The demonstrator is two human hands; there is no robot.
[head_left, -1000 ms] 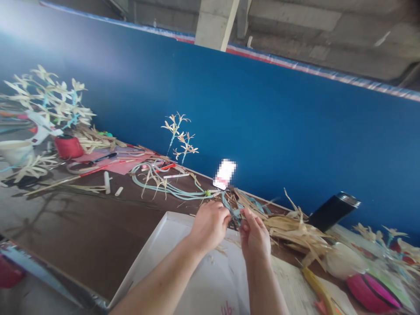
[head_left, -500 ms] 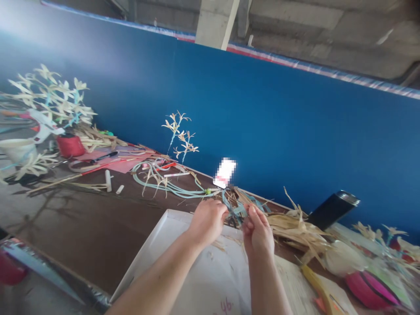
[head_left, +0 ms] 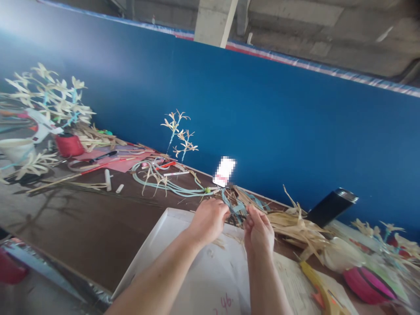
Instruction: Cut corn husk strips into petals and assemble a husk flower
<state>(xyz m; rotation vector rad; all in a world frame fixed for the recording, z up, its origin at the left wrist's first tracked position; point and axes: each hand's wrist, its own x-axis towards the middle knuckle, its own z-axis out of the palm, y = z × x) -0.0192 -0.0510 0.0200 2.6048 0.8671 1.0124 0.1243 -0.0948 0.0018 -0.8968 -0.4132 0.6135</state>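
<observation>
Above the far end of a white shallow tray (head_left: 157, 234), my left hand (head_left: 210, 218) is closed, fingertips pinched and turned to the right. My right hand (head_left: 259, 227) faces it a short gap away, thumb and forefinger pressed together. Whatever they grip is too small or hidden to make out. Just behind the fingers lie a crumpled blue-green ribbon (head_left: 238, 209) and thin dry strips. Dry tan husks (head_left: 292, 225) spread to the right of my right hand. A bright phone screen (head_left: 224, 171), partly blurred out, leans beyond my hands.
Blue-green cords (head_left: 167, 189) lie left of my hands. Two small husk-flower stems (head_left: 177, 131) rise by the blue partition (head_left: 278, 109). On the right are a black bottle (head_left: 333, 208), a yellow tool (head_left: 320, 288) and a pink pouch (head_left: 369, 284). A red spool (head_left: 69, 145) stands far left.
Both hands keep nearly the same pinched pose, with only a very slight shift. The whole view has moved slightly; nothing on the table is visibly displaced.
</observation>
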